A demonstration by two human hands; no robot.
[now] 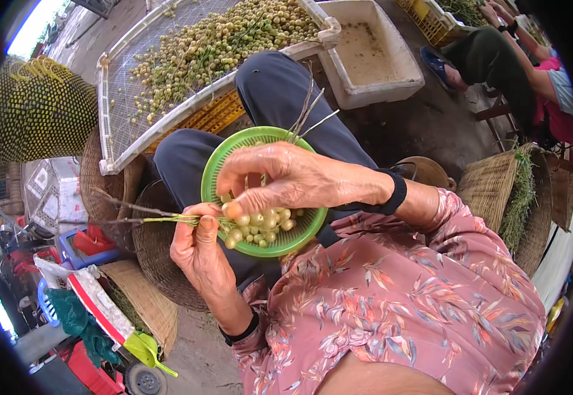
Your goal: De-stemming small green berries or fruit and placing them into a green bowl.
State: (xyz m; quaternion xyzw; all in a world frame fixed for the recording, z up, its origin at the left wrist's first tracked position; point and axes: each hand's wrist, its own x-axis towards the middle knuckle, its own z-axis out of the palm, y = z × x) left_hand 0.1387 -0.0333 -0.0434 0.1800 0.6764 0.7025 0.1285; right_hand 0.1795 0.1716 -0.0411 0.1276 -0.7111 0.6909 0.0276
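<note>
My left hand (200, 252) pinches thin green stems (168, 217) between thumb and fingers, at the left rim of a green plastic basket (322, 222). From those stems a bunch of small round yellow-green fruits (266, 219) hangs over the basket, which rests at my lap. My right hand (286, 177) reaches across the basket from the right, thumb and fingers curled onto the fruits at the bunch's left end. Behind that hand dry twigs (306, 108) stick up; their lower ends are hidden. The hand also covers much of the basket's inside.
Ahead, a white-framed mesh tray (133, 64) bears many loose fruits, beside a white foam box (370, 59). Woven baskets (158, 247) stand at the left, near a yellow-and-black mesh sack (39, 108). Another person (509, 74) sits at the right, by a yellow crate (422, 19).
</note>
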